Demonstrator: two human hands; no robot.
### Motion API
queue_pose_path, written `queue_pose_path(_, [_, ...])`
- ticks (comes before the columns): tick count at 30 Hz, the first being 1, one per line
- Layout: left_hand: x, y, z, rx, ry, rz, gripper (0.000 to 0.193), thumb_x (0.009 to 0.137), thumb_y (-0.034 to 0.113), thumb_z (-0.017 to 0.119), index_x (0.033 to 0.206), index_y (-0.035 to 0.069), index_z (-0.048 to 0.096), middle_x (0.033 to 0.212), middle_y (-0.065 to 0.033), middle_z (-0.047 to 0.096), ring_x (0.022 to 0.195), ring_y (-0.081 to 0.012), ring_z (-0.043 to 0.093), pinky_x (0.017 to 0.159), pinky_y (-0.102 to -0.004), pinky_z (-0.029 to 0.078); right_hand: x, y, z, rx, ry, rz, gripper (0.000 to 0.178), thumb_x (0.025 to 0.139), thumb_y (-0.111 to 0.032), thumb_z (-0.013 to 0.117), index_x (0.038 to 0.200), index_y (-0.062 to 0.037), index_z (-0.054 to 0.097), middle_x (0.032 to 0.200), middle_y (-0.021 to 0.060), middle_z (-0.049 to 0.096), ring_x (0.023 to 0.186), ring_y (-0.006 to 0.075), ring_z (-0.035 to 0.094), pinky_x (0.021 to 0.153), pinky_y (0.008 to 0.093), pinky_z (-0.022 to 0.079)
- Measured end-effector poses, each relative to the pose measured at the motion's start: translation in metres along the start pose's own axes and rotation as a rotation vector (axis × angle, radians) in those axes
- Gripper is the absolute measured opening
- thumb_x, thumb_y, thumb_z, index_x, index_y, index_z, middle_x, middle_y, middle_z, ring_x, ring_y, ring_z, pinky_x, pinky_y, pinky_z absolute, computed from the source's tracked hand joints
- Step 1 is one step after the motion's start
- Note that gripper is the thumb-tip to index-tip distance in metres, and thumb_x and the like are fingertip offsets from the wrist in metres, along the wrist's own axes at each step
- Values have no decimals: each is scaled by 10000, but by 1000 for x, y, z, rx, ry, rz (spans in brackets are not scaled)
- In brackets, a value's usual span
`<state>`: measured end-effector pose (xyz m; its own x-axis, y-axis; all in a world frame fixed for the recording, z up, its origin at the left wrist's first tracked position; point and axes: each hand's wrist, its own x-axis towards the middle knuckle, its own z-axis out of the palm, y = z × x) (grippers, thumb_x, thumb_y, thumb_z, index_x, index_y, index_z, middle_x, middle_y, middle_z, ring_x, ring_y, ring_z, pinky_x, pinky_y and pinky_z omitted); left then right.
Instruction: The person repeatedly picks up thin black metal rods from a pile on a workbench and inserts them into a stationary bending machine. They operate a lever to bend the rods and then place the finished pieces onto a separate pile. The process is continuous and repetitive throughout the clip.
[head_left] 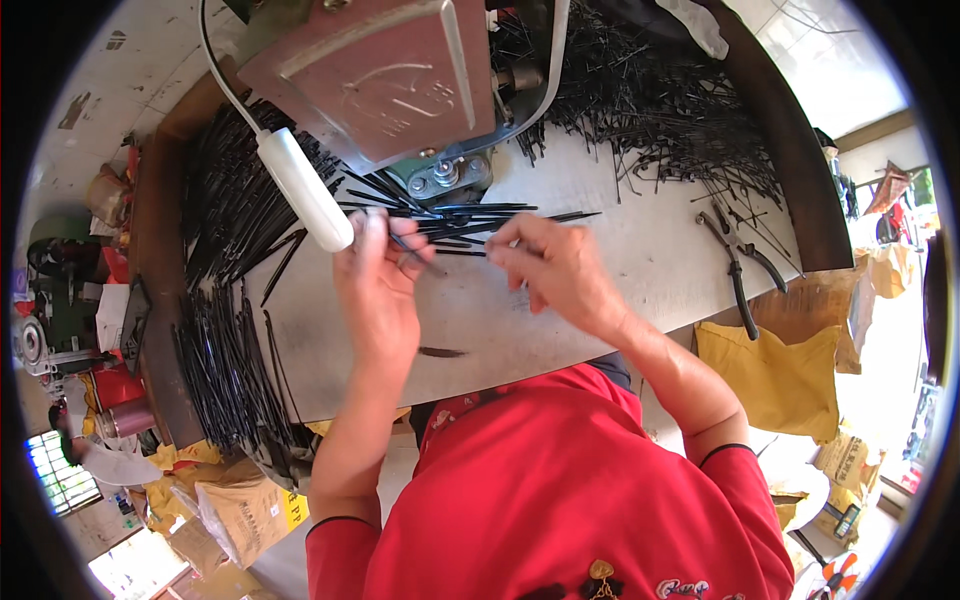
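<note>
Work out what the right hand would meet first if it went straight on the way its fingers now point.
Probably the thin black rods just to its left, then the left hand beyond. Depth is unclear, so the right hand might pass above the rods instead.

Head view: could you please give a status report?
Left hand, right hand at black rods, grips blurred. Rods loosely bunched near machine. White tube close to left hand.

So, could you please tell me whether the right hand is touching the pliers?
Apart: the head view shows a stretch of pale tabletop between the right hand and the pliers.
</note>
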<state>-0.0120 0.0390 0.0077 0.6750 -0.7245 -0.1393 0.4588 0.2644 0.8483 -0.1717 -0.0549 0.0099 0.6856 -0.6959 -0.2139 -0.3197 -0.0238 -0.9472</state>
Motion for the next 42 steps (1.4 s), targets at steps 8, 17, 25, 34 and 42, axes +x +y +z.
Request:
queue_pose_path(8, [35, -16, 10, 144, -34, -125, 239, 877, 78, 637, 1107, 21, 604, 851, -22, 619, 681, -43, 523, 544, -155, 393, 43, -1, 10, -385, 311, -387, 165, 861, -238, 619, 988, -140, 658, 689, 131, 644, 542, 289, 631, 521, 396, 501])
queue_pose_path(17, [35, -16, 9, 145, -57, -154, 230, 888, 61, 611, 1113, 12, 606, 869, -28, 638, 672, -46, 525, 549, -165, 383, 36, -3, 24, -704, 346, -407, 177, 884, -207, 576, 1044, -143, 617, 619, 122, 619, 561, 310, 623, 510, 401, 485])
queue_pose_path(25, [38, -12, 10, 131, -107, -187, 212, 888, 60, 609, 1087, -13, 605, 855, -38, 646, 657, -42, 521, 521, -151, 371, 40, -2, 24, -729, 391, -427, 189, 880, -172, 575, 1061, -127, 603, 605, 123, 616, 543, 309, 619, 492, 401, 478])
queue_pose_path(34, [40, -13, 7, 146, -135, -175, 208, 889, 65, 612, 1081, -15, 608, 857, -46, 654, 645, -35, 521, 513, -146, 370, 40, -1, 26, -733, 407, -447, 204, 876, -159, 576, 1077, -142, 601, 605, 112, 619, 539, 309, 619, 484, 402, 479])
queue_pose_path(42, [37, -17, 8, 116, -97, -170, 225, 891, 58, 608, 1102, -19, 613, 848, -42, 653, 646, -40, 530, 536, -151, 395, 43, 13, 33, -698, 439, -471, 227, 881, -145, 563, 1108, -151, 579, 620, 98, 630, 541, 304, 625, 482, 395, 490])
